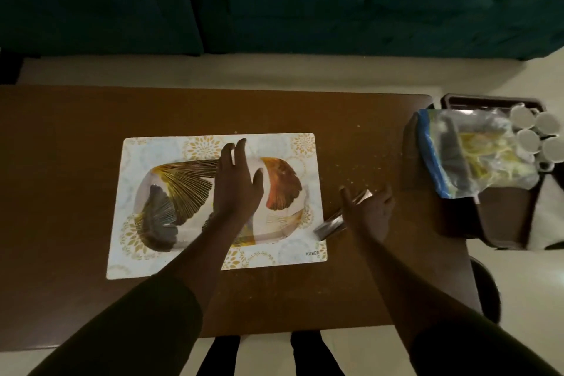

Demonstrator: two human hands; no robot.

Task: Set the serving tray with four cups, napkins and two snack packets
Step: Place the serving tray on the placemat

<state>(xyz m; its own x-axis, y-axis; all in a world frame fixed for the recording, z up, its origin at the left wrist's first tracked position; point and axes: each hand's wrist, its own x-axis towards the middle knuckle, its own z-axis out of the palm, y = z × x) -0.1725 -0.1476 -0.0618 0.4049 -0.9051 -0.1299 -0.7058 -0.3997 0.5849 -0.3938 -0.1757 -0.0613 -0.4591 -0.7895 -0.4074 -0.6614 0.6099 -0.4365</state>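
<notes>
— Head view first: what do our fingers (241, 146) have?

— Nothing that we can see. On our left hand (236, 183) they are spread flat and loose above the serving tray (183, 183), a pale oval dish printed with gold and orange leaves, lying on a placemat (152, 143) in the middle of the desk (76, 119). Whether the palm touches the tray we cannot tell. Our right hand (370, 210) is open too, palm turned inward, just over a shiny silver packet (331, 224) at the mat's right edge, and not closed on it.

— How will that packet handle?

— We judge it light, crinkly and slippery; a pinch across its flat middle or along a sealed edge should hold it without crushing.

— And the rest?

— Well apart, at the right end: four white cups (529, 139) clustered in a dark tray (488, 99), with a clear zip bag (476, 149) of yellowish contents lying partly over it. The cups look rigid and breakable, best taken by the wall or handle, one at a time. Napkins we cannot pick out.

— Arm pose?

— Both forearms reach forward from dark sleeves, the left angled inward over the tray, the right angled out toward the packet.
</notes>
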